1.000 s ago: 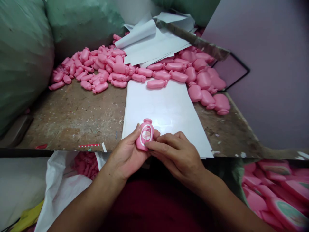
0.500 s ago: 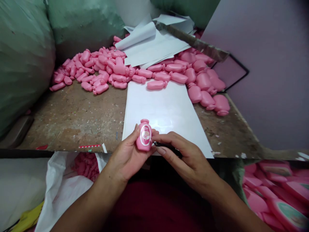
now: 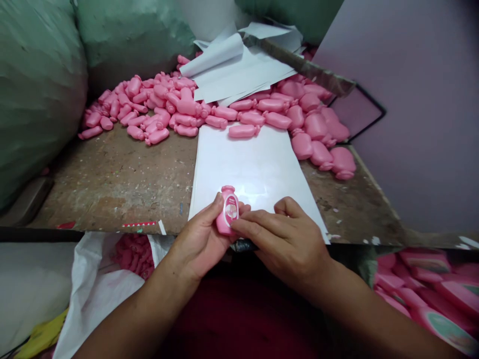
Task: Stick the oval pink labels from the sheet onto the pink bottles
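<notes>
A small pink bottle [image 3: 223,227] with an oval label [image 3: 231,208] on its front stands nearly upright in my left hand [image 3: 196,242], thumb along its left side and fingers behind. My right hand [image 3: 290,242] presses its fingertips against the lower right edge of the label. A slim dark tool [image 3: 244,245] sticks out beneath the right fingers; its kind is hidden by the hand. Under and beyond the bottle lies a stack of white sheets [image 3: 258,164] on the worn wooden table [image 3: 123,174].
Unlabelled pink bottles [image 3: 160,107] are heaped at the back, with larger ones [image 3: 316,124] at right. Loose white papers [image 3: 232,70] lie on the heap. Green sacks [image 3: 37,99] stand at left. Below the edge are a white sack [image 3: 97,289] and labelled bottles [image 3: 445,319].
My right fingers have moved up onto the label's edge, and the dark tool has shifted lower under the hand. The bottle has turned slightly to the right in my left hand.
</notes>
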### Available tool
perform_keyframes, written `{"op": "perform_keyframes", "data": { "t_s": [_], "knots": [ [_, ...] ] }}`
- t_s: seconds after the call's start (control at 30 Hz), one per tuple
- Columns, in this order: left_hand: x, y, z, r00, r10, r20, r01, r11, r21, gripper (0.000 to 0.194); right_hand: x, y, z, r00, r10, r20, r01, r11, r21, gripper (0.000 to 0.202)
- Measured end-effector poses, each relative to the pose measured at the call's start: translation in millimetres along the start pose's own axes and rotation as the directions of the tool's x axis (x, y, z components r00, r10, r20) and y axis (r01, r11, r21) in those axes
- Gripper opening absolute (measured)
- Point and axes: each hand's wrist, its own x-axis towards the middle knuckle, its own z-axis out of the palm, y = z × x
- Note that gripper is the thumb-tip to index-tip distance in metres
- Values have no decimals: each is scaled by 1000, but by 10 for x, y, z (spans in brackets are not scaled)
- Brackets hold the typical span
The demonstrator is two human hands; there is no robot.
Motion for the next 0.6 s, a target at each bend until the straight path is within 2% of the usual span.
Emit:
{"op": "perform_keyframes", "data": {
  "t_s": [0.13,0.23,0.3,0.37,0.47,0.53,0.6],
  "knots": [
    [11,-5,13,999,-28,24,28,1000,-14,29,-13,-12,51,1000,3,4,-4,1000,26,26],
    [29,-18,-3,998,11,65,-9,1000,-20,29,-37,-7,67,991,114,65,-125,974,191,17],
    [38,-22,-22,995,31,96,-31,999,-10,29,-46,4,54,956,253,147,-289,894,343,13],
    [40,-21,-41,994,25,103,-25,1000,-1,28,-45,18,25,900,367,236,-437,758,484,11],
    [35,-16,-61,996,11,89,-9,1000,-23,25,-35,37,-30,820,483,307,-561,574,596,13],
    [32,-14,-67,995,13,97,-10,999,-32,25,-34,37,-55,802,519,294,-578,556,597,13],
    [32,-19,-67,992,24,125,-22,1000,-21,27,-37,24,-60,821,511,255,-556,611,563,11]
  ]
}}
